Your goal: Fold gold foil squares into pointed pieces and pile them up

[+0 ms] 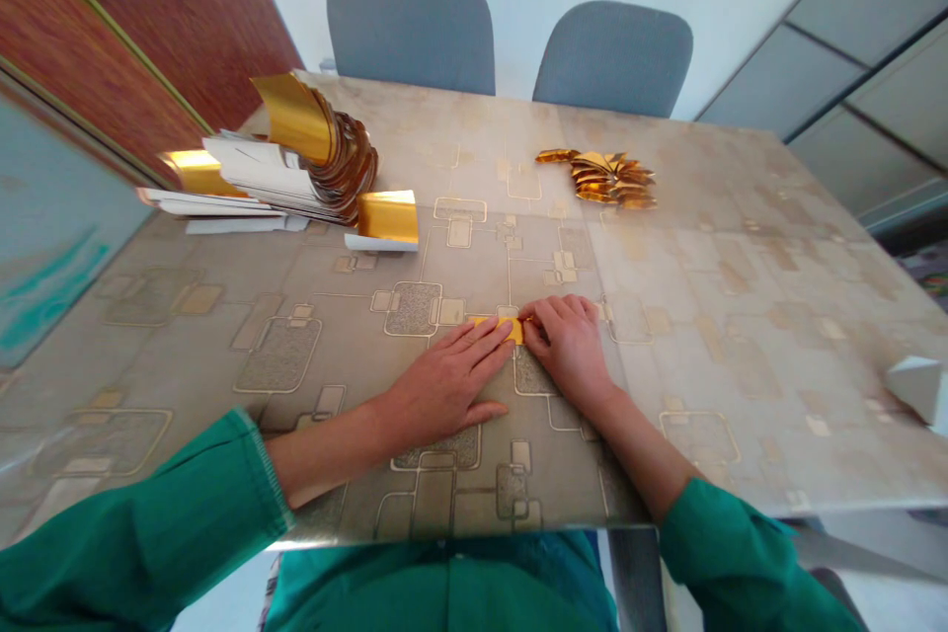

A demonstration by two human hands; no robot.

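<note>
A small folded strip of gold foil paper lies on the table between my hands. My left hand rests flat across its left part, fingers stretched out and pressing it down. At its right end my right hand has its thumb and index finger pinched on the edge of the paper. Much of the strip is hidden under my left fingers. Beyond my hands, to the left, stands a bulky stack of gold and white paper sheets, with one loose gold sheet beside it.
A pile of folded gold paper pieces sits toward the back right. At the right edge lies a white paper object. Two grey chairs stand behind the patterned table. A reddish wooden cabinet is at the back left.
</note>
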